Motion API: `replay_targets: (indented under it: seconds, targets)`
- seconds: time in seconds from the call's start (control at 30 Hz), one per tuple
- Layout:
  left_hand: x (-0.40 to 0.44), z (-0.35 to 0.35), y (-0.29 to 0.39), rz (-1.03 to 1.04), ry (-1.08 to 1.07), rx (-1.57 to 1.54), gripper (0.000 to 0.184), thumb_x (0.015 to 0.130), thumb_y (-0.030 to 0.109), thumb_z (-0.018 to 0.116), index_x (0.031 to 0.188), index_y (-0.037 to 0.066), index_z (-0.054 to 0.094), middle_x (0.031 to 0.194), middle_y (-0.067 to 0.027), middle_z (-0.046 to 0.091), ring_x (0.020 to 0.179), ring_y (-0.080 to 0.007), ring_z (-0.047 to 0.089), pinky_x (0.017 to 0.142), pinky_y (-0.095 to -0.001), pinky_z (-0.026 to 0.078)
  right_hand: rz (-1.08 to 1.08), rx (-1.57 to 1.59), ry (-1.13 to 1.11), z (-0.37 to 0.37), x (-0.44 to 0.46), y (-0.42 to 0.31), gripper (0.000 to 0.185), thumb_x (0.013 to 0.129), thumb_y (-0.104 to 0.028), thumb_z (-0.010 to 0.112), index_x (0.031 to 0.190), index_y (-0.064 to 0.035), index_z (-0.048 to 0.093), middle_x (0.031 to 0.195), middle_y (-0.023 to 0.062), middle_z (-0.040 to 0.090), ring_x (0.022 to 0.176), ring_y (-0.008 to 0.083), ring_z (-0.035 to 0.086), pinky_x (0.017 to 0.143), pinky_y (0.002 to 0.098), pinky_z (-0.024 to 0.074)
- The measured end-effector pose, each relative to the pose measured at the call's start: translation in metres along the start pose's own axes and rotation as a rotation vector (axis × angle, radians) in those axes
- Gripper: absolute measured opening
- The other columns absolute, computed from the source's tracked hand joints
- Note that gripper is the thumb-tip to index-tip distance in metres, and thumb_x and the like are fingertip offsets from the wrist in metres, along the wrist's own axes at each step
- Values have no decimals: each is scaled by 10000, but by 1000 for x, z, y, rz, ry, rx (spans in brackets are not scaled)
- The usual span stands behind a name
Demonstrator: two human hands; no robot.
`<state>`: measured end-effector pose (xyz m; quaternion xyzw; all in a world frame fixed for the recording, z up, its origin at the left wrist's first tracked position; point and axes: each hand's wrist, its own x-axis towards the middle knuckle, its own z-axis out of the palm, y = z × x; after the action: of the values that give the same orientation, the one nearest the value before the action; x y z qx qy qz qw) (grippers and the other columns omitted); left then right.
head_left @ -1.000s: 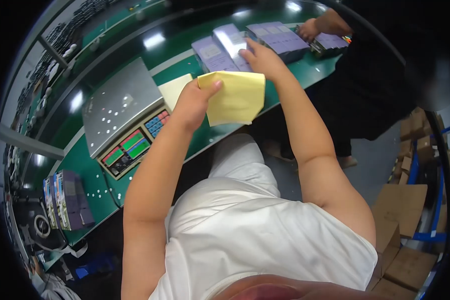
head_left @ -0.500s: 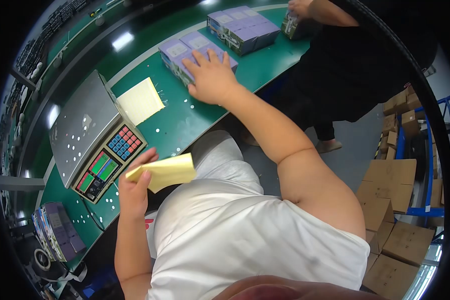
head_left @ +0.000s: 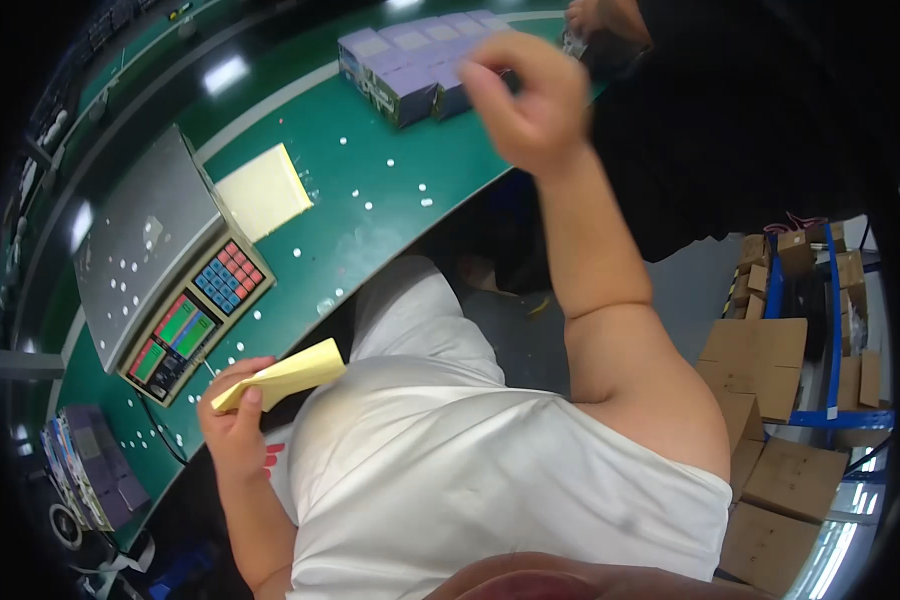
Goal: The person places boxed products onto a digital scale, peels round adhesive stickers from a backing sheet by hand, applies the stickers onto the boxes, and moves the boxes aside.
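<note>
My left hand pinches a folded yellow paper sheet between thumb and fingers, close to my lap. My right hand is raised over the table's far right part, with slight motion blur. Its fingers are curled towards the thumb, and nothing shows between them. Just behind and left of it stands a row of several purple boxes with printed sides, partly covered by the hand. A pale yellow-edged pad of sheets lies on the green table beside the weighing scale.
Small white round pieces dot the table and scale pan. More purple boxes stand at the lower left near a tape roll. A co-worker in dark clothes stands at right, a hand at the table's end. Cardboard boxes are stacked at right.
My right hand has left the nearer purple boxes and moved right, its fingers now curled. Those boxes now stand against the other group. My left hand has shifted slightly with the yellow sheet.
</note>
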<state>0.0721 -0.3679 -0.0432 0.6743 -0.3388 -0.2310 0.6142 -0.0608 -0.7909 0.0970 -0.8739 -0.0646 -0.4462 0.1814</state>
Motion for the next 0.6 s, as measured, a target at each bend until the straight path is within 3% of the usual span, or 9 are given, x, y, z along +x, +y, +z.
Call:
replay_targets:
  seconds: [0.03,0.07,0.13,0.2,0.3,0.37,0.43,0.5,0.6]
  targets:
    - [-4,-6,1,27,-20,56,310,981,220,675,1157,-32,707,1136,-144,713,1037,-211,663,963,-328,489,-179,78,-112,-22,4,-28,194,908,-184,691,844,-3,717,789,129,706,700,266,691,637,306,524]
    - [-6,-10,2,8,-19,48,310,981,220,675,1157,-32,707,1136,-144,713,1037,-211,663,963,-328,489,-303,203,-157,-29,8,-61,46,737,-42,726,762,-27,692,792,126,688,617,279,659,602,332,538]
    - [-12,-21,6,-4,101,102,250,935,207,716,1011,-31,730,1112,-167,732,991,-235,674,907,-360,513,-428,280,-279,-27,8,-103,58,743,-53,724,780,-26,687,806,128,685,635,280,656,616,337,533]
    - [-42,-45,19,-103,73,146,234,927,187,715,1013,-30,731,1099,-165,734,986,-235,675,906,-361,515,-479,296,-325,-22,8,-123,72,749,-64,722,797,-26,683,820,130,682,652,282,652,631,341,529]
    - [2,-35,8,38,245,161,205,911,147,713,1016,-27,734,1073,-161,738,977,-237,678,903,-364,518,-692,287,-386,-17,23,-140,95,759,-80,719,824,-25,677,841,132,678,679,284,647,653,348,521]
    - [-7,-30,30,270,116,308,163,890,71,696,1012,-30,735,1041,-149,738,948,-222,673,867,-342,519,-723,317,-370,-15,29,-144,110,766,-91,717,841,-25,673,856,134,676,696,286,644,667,352,517]
    - [-26,-23,32,-22,309,248,142,893,41,693,1003,-39,734,1037,-150,736,943,-213,671,847,-322,513,-672,354,-340,-9,36,-148,125,772,-102,714,859,-25,669,870,136,673,714,287,641,682,356,512]
    - [-29,-24,44,73,181,233,136,905,41,696,1001,-49,730,1036,-152,736,950,-221,674,848,-314,509,-693,373,-303,-9,45,-157,141,778,-113,712,877,-24,664,884,138,670,731,289,638,696,361,507]
    - [-47,-34,39,43,214,224,142,910,56,703,999,-52,728,1037,-150,736,957,-228,676,856,-315,508,-767,385,-243,-17,56,-165,164,788,-129,709,903,-24,658,905,141,666,757,291,633,718,367,500]
